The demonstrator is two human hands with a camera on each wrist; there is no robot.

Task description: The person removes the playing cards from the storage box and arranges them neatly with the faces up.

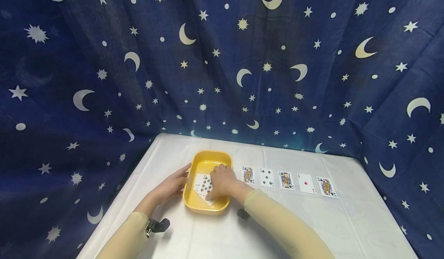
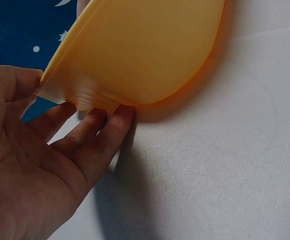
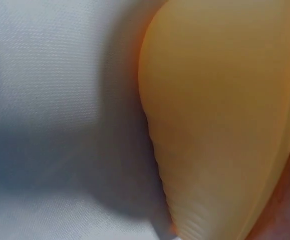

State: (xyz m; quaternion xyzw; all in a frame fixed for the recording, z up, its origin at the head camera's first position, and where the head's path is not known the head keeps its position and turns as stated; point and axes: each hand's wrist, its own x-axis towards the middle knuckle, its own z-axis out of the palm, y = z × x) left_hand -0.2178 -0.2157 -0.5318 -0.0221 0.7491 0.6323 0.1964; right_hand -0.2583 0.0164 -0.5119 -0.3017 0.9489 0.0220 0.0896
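A yellow plastic tray [image 1: 208,210] stands on the white table with several playing cards [image 1: 202,183] lying in it; the top one is a spade card. My left hand [image 1: 172,185] grips the tray's left side. In the left wrist view, the left thumb [image 2: 24,82] is at the rim and the fingers [image 2: 117,122] press the outer wall from below. Reaching over the tray's right edge, my right hand [image 1: 223,182] is down on the cards, thumb toward the near side. Its fingertips are hidden, and I cannot tell whether they pinch a card.
Right of the tray, several cards lie face up in a row, from a queen [image 1: 248,175] and a spade card [image 1: 267,178] to a face card [image 1: 286,180], an ace of hearts [image 1: 306,183] and another queen [image 1: 327,187]. A dark blue starry cloth [image 1: 222,81] hangs behind the table [image 1: 215,239].
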